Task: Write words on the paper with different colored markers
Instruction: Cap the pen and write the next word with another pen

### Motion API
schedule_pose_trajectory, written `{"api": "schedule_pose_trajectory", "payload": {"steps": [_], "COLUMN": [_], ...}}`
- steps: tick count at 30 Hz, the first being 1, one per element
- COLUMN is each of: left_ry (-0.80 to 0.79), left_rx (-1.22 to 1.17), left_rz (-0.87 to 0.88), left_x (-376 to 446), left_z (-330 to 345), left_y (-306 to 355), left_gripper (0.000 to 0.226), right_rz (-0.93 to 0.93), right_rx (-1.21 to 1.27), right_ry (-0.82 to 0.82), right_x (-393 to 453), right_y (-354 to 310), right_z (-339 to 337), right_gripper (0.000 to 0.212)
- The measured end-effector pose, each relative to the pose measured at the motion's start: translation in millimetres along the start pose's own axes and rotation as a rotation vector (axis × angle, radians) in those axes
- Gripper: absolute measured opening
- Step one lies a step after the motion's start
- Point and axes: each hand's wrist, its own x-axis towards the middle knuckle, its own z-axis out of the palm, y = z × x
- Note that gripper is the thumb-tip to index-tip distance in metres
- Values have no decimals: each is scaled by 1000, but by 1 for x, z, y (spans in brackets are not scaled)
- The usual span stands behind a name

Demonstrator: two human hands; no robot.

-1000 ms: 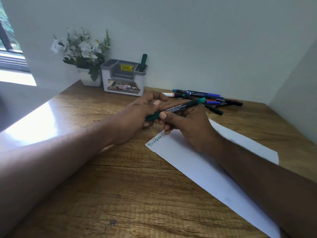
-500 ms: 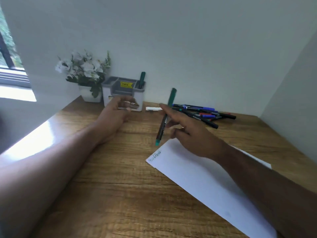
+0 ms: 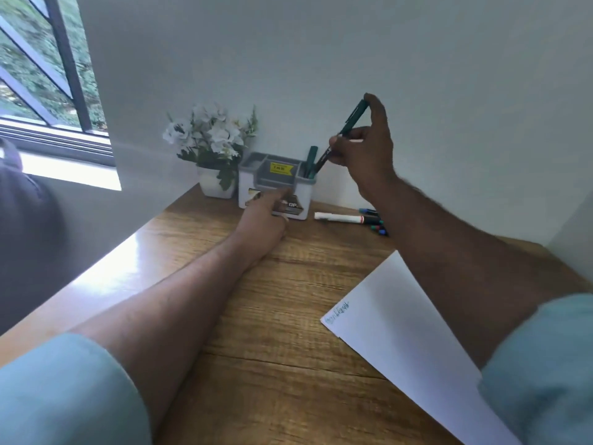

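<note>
My right hand [image 3: 365, 149] holds a green marker [image 3: 351, 122] tilted, its lower end dipping into the right compartment of the white and grey pen holder [image 3: 276, 191]. Another green marker [image 3: 310, 162] stands in that same compartment. My left hand [image 3: 264, 220] rests against the front of the holder, fingers touching it. The white paper [image 3: 401, 332] lies on the wooden desk at the right, with a short green word [image 3: 337, 313] near its left corner. A white marker [image 3: 338, 217] and several coloured markers [image 3: 375, 224] lie behind my right forearm.
A white pot of white flowers [image 3: 213, 146] stands left of the holder against the wall. The wooden desk [image 3: 272, 316] fills a corner, with a wall at the back and another at the right. A window is at the far left.
My right hand carried the capped green marker from above the paper up and back to the holder. My left hand moved forward onto the holder's front. The view tilted up.
</note>
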Motion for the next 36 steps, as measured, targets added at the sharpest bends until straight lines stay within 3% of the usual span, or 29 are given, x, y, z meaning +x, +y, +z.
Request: {"api": "schedule_pose_trajectory", "payload": {"steps": [4,9,13,16,18,20,22,26,31,36], "left_ry": [-17,-15,-39,-68,-77,-86,-115,-205,-200,-41], "left_rx": [26,34,129,211,274,336,392,628,876,444], "left_rz": [34,57,111,154,186,212,228,283,282,296], "left_x": [1,0,-1,-2,-4,-4,-7,-13,-27,-46], "left_z": [0,1,3,3,5,7,9,14,24,69], "left_y": [-1,-1,2,3,4,5,8,15,30,54], "left_gripper": [60,56,49,44,40,36,32,30,30,23], "right_rz": [8,24,25,8,6,21,75,174,120,139], "right_rx": [-43,-219,-209,-377,-645,-936,-1047,-1038,-954,-965], "right_ry": [109,62,75,-32,-218,-359,-371,-253,-126,-180], "right_x": [13,8,3,-6,-19,-36,-56,-90,-110,-104], "right_y": [19,35,33,33,30,29,32,36,42,54], "right_z": [15,23,-3,-42,-76,-109,-140,-186,-206,-196], "right_gripper": [81,34,40,14,6,8,10,11,13,40]}}
